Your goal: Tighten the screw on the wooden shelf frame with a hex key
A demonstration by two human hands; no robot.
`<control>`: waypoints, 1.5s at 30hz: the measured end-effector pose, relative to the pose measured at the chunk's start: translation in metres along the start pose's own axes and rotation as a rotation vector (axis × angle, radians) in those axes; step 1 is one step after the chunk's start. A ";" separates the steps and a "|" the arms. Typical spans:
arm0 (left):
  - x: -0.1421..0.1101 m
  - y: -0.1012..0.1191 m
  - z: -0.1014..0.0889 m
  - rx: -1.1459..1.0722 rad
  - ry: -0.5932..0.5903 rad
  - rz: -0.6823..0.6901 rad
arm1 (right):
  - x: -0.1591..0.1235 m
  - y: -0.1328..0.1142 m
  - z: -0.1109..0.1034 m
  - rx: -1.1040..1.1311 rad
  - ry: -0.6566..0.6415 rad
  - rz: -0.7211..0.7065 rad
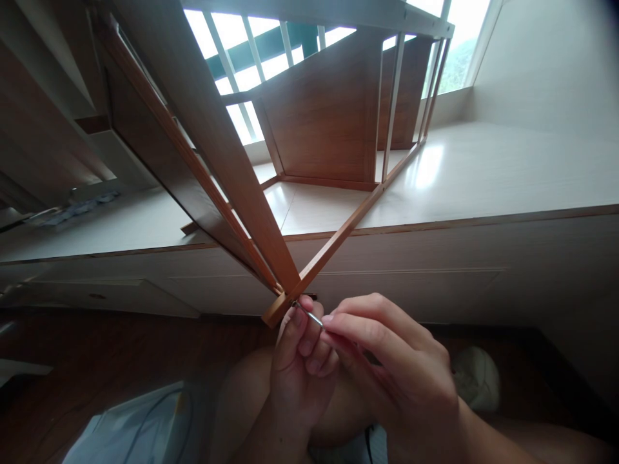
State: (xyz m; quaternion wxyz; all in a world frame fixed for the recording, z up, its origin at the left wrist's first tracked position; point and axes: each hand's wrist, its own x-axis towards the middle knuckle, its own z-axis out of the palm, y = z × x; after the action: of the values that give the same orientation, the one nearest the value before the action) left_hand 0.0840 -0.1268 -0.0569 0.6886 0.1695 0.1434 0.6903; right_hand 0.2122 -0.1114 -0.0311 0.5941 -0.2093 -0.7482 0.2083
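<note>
Just below the lower corner of a brown wooden frame (343, 233), a slim silver metal rod (313, 318) runs slantwise between my hands. My left hand (304, 370) is closed, its thumb and forefinger pinching around the rod's upper end, right against the wood. The other end of the rod sits in the fingertips of my right hand (403, 361), which is closed in a pinch. Whether the rod's upper tip enters the wood is hidden by my left fingers. A broad wooden board (232, 148) meets the frame's bar at this corner.
The frame leans over a white ledge (507, 167) with a wood-coloured edge. A brown panel (324, 116) stands inside it, before a barred window. Pale cabinet fronts (411, 287) lie below the ledge. A whitish box-like object (130, 425) rests at lower left.
</note>
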 end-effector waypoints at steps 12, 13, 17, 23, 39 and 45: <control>-0.002 -0.001 0.002 0.007 0.017 0.011 | -0.006 0.003 0.001 -0.048 -0.002 -0.042; -0.002 -0.001 0.002 0.005 0.020 0.011 | -0.007 0.002 0.001 -0.047 0.001 -0.040; -0.001 -0.002 0.000 -0.011 0.030 -0.001 | -0.006 0.002 0.002 -0.034 0.007 -0.026; -0.002 -0.001 0.001 -0.040 0.027 -0.028 | 0.000 0.005 0.001 -0.017 0.020 -0.063; 0.001 -0.001 0.001 -0.001 -0.038 0.023 | -0.001 0.001 0.010 0.032 0.023 0.102; -0.001 -0.001 0.003 0.017 -0.042 0.028 | 0.000 0.000 0.007 0.017 0.023 0.012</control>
State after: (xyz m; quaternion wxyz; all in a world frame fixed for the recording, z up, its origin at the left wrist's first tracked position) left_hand 0.0859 -0.1275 -0.0541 0.6803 0.1918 0.1325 0.6948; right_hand 0.2051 -0.1117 -0.0329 0.6030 -0.2110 -0.7383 0.2161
